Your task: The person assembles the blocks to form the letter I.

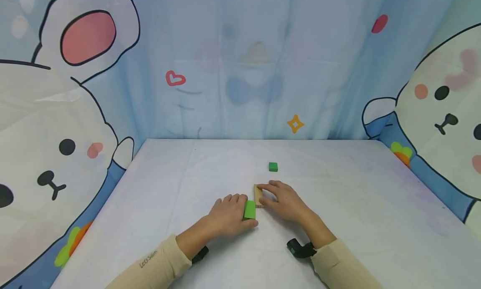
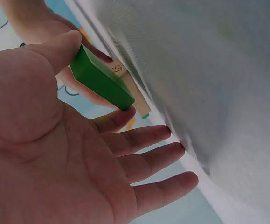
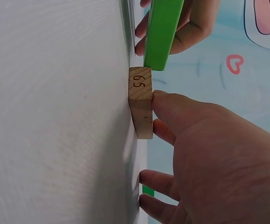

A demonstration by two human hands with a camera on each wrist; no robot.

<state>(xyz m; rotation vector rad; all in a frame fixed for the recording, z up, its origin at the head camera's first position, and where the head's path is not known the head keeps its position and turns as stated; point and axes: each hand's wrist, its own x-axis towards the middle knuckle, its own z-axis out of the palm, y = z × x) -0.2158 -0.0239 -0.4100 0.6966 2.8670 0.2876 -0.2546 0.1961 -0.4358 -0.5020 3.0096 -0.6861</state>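
A bright green block (image 1: 249, 210) sits between the thumb and index finger of my left hand (image 1: 229, 216), which pinches it; the other fingers are spread. In the left wrist view the green block (image 2: 102, 79) is tilted and raised off the cloth. Just beyond it, a wooden block (image 1: 258, 196) marked "65" lies flat on the table. My right hand (image 1: 283, 201) rests its thumb and index fingertips on that wooden block (image 3: 142, 105), without curling round it. In the right wrist view the green block's end appears very close to the wooden block; contact is unclear.
A small dark green block (image 1: 273, 167) lies farther back on the white-covered table (image 1: 188, 168). A printed curtain (image 1: 225, 38) hangs behind the table's far edge. Black straps with camera mounts (image 1: 300, 249) are on the wrists.
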